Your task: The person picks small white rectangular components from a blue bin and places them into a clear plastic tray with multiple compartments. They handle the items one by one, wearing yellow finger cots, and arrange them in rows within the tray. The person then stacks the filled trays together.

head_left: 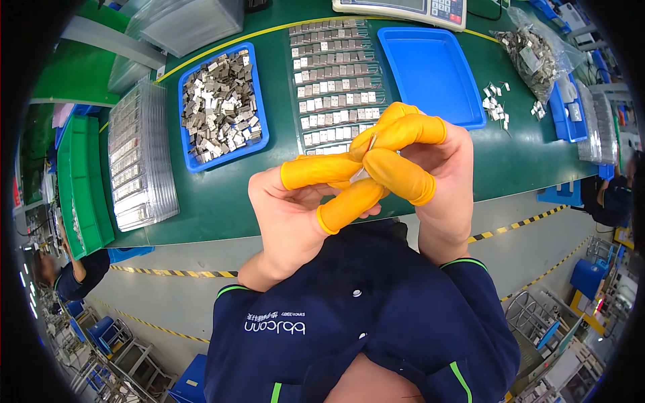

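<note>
Yellow finger cots cover the thumbs and fingers of both hands, which meet above the table's near edge. My left hand [292,208] pinches a small pale piece [361,175], mostly hidden by the fingertips. My right hand [437,171] is closed at the same spot, its thumb and fingers pressed around a thin metallic edge [373,140]. Whether both hands grip one part, I cannot tell. Just beyond them, a clear tray [293,101] carries rows of small white-and-metal connectors [336,85] with thin wires.
A blue tray [263,111] heaped with small metal-and-white parts lies left, beside stacked clear trays [144,158] and a green bin [84,188]. To the right are another blue tray [430,74], loose wired pieces [495,104] and a bag of parts [534,57]. A scale [410,8] stands behind.
</note>
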Tool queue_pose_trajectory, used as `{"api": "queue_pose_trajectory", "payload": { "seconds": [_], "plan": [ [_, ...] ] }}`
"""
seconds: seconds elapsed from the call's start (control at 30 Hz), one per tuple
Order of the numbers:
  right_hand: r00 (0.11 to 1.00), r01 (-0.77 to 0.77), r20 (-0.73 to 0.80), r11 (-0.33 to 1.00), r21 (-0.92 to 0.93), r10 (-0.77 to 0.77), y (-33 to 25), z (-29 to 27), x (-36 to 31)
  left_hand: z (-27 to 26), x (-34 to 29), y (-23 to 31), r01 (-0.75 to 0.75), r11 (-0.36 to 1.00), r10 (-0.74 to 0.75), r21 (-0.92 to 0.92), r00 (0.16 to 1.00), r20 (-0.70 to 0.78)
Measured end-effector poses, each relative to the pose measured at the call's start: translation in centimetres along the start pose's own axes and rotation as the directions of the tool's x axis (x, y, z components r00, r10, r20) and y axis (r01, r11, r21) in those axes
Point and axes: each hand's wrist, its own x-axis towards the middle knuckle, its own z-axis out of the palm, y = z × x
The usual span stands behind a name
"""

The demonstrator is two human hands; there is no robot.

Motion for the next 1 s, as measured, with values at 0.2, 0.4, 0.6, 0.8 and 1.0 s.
{"api": "queue_pose_trajectory", "payload": {
  "seconds": [0.2,0.4,0.6,0.8,1.0],
  "plan": [
    [0.997,-0.077,0.023,0.981,0.18,0.074,-0.29,0.62,0.14,0.01,-0.05,-0.39,-0.073,0.997,0.071,-0.038,0.997,-0.039],
    [0.996,-0.079,0.042,0.978,0.191,0.073,0.28,0.61,0.19,-0.01,0.07,-0.57,-0.088,0.995,0.087,-0.038,0.996,-0.031],
    [0.987,-0.157,0.052,0.96,0.232,0.149,0.32,0.65,0.23,-0.21,0.04,-0.7,-0.055,0.997,0.054,-0.054,0.998,-0.024],
    [0.992,-0.117,0.058,0.972,0.205,0.108,0.7,0.45,0.3,-0.19,0.11,-0.9,-0.095,0.995,0.093,-0.044,0.995,-0.025],
    [0.987,-0.157,0.063,0.963,0.221,0.146,0.63,0.54,0.33,-0.3,0.0,-0.86,-0.06,0.997,0.058,-0.055,0.997,-0.046]
  ]
}}
